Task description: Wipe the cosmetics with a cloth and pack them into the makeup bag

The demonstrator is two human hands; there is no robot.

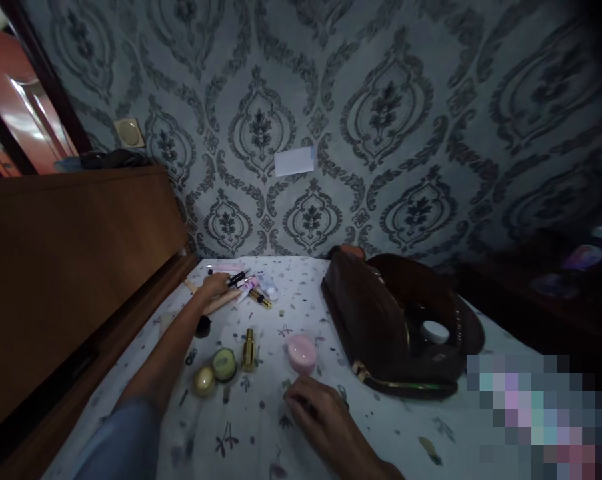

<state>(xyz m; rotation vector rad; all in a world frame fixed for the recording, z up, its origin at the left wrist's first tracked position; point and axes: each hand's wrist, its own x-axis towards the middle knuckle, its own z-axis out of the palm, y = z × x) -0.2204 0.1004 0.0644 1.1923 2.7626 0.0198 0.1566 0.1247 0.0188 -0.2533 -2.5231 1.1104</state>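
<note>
Reaching to the back left, my left hand (217, 283) has its fingers closed at the end of a black tube (237, 277), beside a small pile of cosmetics. A gold-and-black tube (260, 298) lies just right of it. My right hand (321, 417) rests curled on the patterned sheet (261, 433), nothing visible in it. Just beyond its fingers is a round pink container (301, 353). Between the hands stand a gold bottle (249, 351), a green-lidded jar (224, 365) and a round gold container (205, 379).
An open dark brown bag (371, 320) with a white-lidded item (435, 332) inside stands on the right. A wooden board (81, 233) borders the left side. The patterned wall (311, 120) rises behind the sheet. A dark round item (203, 326) lies beside my left forearm.
</note>
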